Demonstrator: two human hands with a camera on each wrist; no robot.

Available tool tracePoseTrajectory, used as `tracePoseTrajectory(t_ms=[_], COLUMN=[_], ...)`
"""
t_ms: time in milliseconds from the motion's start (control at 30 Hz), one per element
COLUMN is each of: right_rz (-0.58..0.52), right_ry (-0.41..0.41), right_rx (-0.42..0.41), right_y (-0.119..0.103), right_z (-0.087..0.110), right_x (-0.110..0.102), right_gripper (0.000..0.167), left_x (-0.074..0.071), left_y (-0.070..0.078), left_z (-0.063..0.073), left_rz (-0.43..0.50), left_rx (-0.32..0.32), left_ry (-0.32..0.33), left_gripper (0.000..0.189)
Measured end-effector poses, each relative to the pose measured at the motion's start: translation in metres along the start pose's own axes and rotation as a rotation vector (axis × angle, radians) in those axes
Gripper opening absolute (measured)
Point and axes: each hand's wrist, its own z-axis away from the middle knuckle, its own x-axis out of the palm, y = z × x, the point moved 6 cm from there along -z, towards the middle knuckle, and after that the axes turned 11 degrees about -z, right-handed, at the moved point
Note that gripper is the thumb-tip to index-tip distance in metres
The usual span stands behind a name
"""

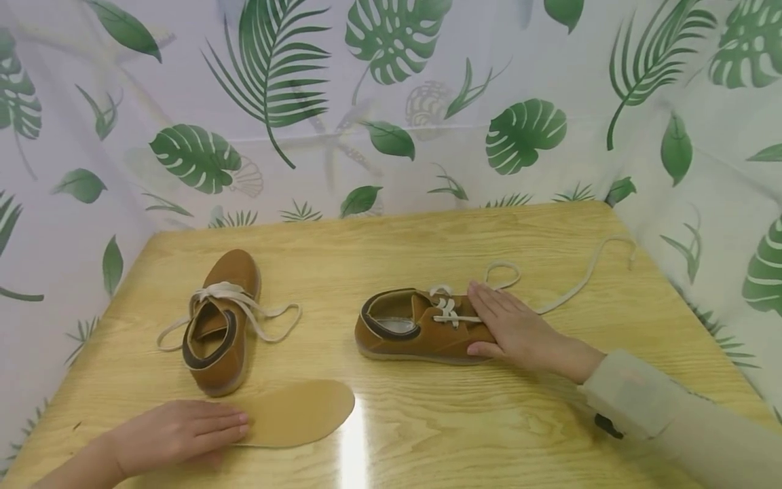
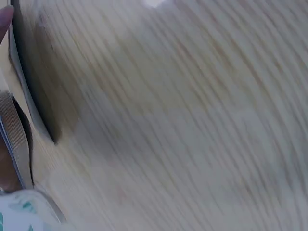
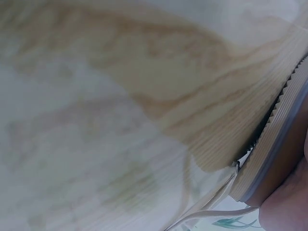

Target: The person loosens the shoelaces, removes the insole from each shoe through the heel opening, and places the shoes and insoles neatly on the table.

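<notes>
My left hand (image 1: pixel 174 435) holds a tan insole (image 1: pixel 299 411) by one end, fingers lying over its top; the thumb is mostly hidden. Seen edge-on in the left wrist view, the insole (image 2: pixel 29 96) casts a shadow on the table. At centre right, a brown shoe (image 1: pixel 391 343) lies with its toe to the right and its opening to the left. My right hand (image 1: pixel 522 333) grips its toe, the thumb on the near side and the fingers across the top. White laces (image 1: pixel 449 309) cross its front, with long loose ends trailing beyond the hand.
A second brown shoe (image 1: pixel 229 363) stands at the left, toe pointing away, its white lace (image 1: pixel 222 292) tied in a loose bow. The wooden table (image 1: pixel 489 435) meets leaf-patterned cloth (image 1: pixel 427 170) at the back and sides.
</notes>
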Motion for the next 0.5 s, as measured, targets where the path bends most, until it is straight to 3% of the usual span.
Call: tracePoseTrajectory(t_ms=[200,267,400,500], right_rz=[-0.008,-0.005,-0.003,-0.001], right_ry=[-0.035,-0.036,-0.036,-0.039], right_rx=[0.035,0.035,0.034,0.034], right_y=[0.004,0.004,0.005,0.004], right_z=[0.000,0.000,0.000,-0.001], right_x=[0.001,0.001,0.001,0.001], right_gripper=[0.090,0.090,0.090,0.090], left_x=[0.010,0.012,0.013,0.016], left_y=[-0.003,-0.008,-0.026,-0.038], left_z=[-0.021,-0.025,-0.038,-0.045], left_rz=[0.057,0.094,0.180,0.262], left_rx=[-0.052,-0.112,-0.368,-0.595], left_ry=[0.072,0.081,0.028,-0.080], left_gripper=[0.042,0.042,0.040,0.040])
